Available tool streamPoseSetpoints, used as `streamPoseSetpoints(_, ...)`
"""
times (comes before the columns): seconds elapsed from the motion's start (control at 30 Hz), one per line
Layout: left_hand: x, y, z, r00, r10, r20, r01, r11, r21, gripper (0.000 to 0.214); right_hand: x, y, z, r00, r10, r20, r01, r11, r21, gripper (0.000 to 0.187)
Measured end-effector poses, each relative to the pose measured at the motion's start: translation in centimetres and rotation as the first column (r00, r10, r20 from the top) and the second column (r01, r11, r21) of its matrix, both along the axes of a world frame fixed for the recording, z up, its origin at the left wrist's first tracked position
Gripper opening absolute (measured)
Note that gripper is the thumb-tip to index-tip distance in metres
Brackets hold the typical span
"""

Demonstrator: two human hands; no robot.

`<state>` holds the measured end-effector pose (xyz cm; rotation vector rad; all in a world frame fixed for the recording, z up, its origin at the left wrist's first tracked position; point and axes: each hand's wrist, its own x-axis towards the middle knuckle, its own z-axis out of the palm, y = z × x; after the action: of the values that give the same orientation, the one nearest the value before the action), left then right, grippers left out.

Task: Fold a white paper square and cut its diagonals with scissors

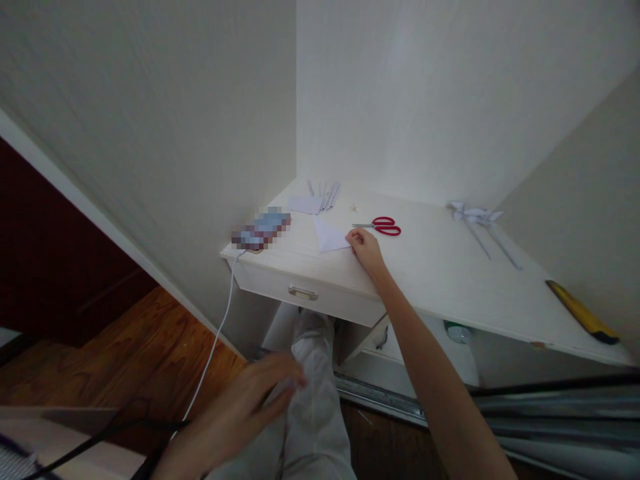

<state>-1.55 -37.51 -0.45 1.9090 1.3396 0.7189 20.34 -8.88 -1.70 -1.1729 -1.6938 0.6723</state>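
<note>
A white triangular piece of paper (330, 237) lies on the white desk, its long side slanting down to the right. My right hand (364, 248) rests at its right corner, fingers closed on the paper's tip. Just beyond that hand are scissors (385, 226) with red handles, their blades pointing left. My left hand (245, 403) is over my lap, below the desk edge and apart from the paper. It is smeared by motion, so I cannot make out how its fingers are set or whether they hold anything.
A blurred-out phone (263, 229) with a white cable (220, 327) sits at the desk's left edge. Behind the paper are a white sheet (305, 204) and several thin paper strips (330, 197). Folded paper pieces with sticks (475, 215) and a yellow-black tool (583, 312) lie right.
</note>
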Motion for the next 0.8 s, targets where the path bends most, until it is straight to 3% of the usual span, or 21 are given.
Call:
streamPoseSetpoints(0.07, 1.9, 6.8, 1.0, 0.999, 0.031, 0.043, -0.043, 0.951, 0.305, 0.023, 0.0, -0.1, 0.0, 1.0, -0.007, -0.016, 0.008, 0.999, 0.039, 0.008)
streamPoseSetpoints(0.13, 3.9, 13.7, 2.3, 0.99, 0.127, 0.067, -0.142, 0.8, 0.582, 0.028, -0.1, -0.2, 0.1, 0.999, -0.001, -0.032, 0.004, 0.997, 0.075, 0.009)
streamPoseSetpoints(0.2, 5.4, 19.1, 3.5, 0.973, 0.229, 0.038, -0.195, 0.713, 0.673, 0.032, -0.2, -0.2, 0.1, 0.999, 0.008, -0.038, -0.004, 0.995, 0.101, 0.009)
streamPoseSetpoints(0.27, 6.0, 22.8, 4.0, 0.951, 0.308, -0.024, -0.208, 0.697, 0.686, 0.036, -0.2, -0.1, 0.0, 0.999, 0.013, -0.04, -0.009, 0.994, 0.111, 0.01)
streamPoseSetpoints(0.33, 5.8, 25.1, 3.9, 0.946, 0.3, -0.126, -0.143, 0.731, 0.668, 0.032, -0.2, 0.1, -0.1, 0.999, 0.014, -0.04, -0.01, 0.993, 0.117, 0.009)
streamPoseSetpoints(0.43, 4.6, 27.5, 3.2, 0.949, 0.196, -0.248, -0.022, 0.824, 0.566, 0.014, -0.1, 0.5, -0.3, 0.999, 0.007, -0.043, 0.0, 0.99, 0.144, 0.008)
streamPoseSetpoints(0.63, 3.8, 31.0, 1.6, 1.0, 0.013, -0.013, -0.007, 0.921, 0.389, 0.018, -0.1, 0.8, -0.4, 0.996, -0.024, -0.091, 0.038, 0.988, 0.151, 0.008)
streamPoseSetpoints(0.8, 4.5, 31.6, 0.3, 0.985, -0.119, 0.125, 0.068, 0.934, 0.35, 0.022, -0.1, 0.7, -0.3, 0.995, -0.044, -0.092, 0.052, 0.995, 0.087, 0.004)
